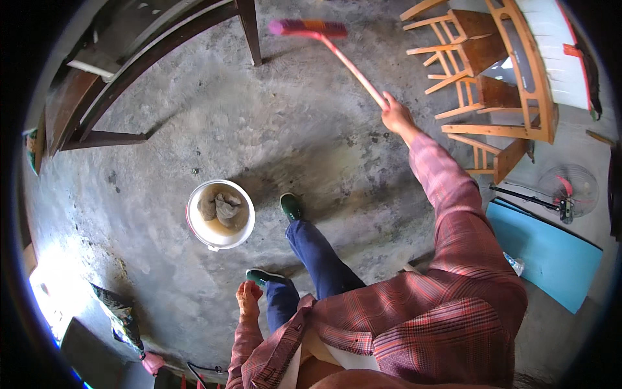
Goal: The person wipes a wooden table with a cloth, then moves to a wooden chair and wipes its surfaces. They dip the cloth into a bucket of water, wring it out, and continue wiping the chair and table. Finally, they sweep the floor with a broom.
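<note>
My right hand (397, 115) is closed around the handle end of a pink broom (354, 70), its arm stretched out ahead. The broom's purple and orange bristle head (311, 28) lies farthest from me, near the top of the view, over the grey concrete floor. My left hand (249, 297) hangs low beside my left leg, fingers curled, with nothing visible in it. On the floor in front of my feet stands a white bucket (249, 214) holding murky water and a soaked grey cloth (227, 206).
Wooden stools (486, 53) and a wooden frame (544, 112) lie at the upper right. Below them are a fan (567, 190) and a blue board (544, 253). A dark wooden table (249, 31) stands upper left; a folded umbrella (121, 316) is lower left.
</note>
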Demonstrator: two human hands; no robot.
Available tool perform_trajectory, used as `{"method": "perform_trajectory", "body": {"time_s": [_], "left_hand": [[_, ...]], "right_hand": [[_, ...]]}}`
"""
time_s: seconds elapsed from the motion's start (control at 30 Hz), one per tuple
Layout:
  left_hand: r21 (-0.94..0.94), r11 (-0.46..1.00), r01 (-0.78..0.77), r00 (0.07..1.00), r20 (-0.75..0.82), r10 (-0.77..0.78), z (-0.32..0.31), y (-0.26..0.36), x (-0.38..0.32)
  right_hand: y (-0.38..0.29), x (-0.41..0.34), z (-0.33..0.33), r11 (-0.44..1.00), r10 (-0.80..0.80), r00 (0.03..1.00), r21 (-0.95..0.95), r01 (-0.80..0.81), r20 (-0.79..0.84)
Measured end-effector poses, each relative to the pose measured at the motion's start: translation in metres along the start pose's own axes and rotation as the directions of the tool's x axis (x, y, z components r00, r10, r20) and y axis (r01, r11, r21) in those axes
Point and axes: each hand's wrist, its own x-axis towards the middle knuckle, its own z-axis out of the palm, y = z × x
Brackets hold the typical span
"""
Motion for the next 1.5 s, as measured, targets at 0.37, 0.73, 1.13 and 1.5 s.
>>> {"method": "perform_trajectory", "body": {"time_s": [0.37, 0.73, 1.13, 1.5], "left_hand": [[0.077, 0.997, 0.02, 1.0, -0.012, -0.019, 0.013, 0.035, -0.002], [0.276, 0.944, -0.181, 0.956, 0.276, 0.102, -0.035, 0.069, 0.012], [0.469, 0.881, -0.06, 0.977, 0.208, -0.044, -0.216, 0.056, -0.005], [0.65, 0.755, -0.087, 0.975, 0.211, -0.068, -0.277, -0.035, 0.041]], "right_hand": [[0.066, -0.094, 0.092, 0.988, -0.027, 0.994, 0.157, 0.01, 0.106], [0.071, -0.458, 0.075, 0.955, 0.025, 0.971, 0.282, -0.093, 0.236], [-0.04, -0.73, 0.061, 0.797, 0.309, 0.853, 0.375, -0.473, 0.42], [-0.036, -0.394, 0.163, 0.935, 0.093, 0.985, 0.353, -0.037, -0.143]]}}
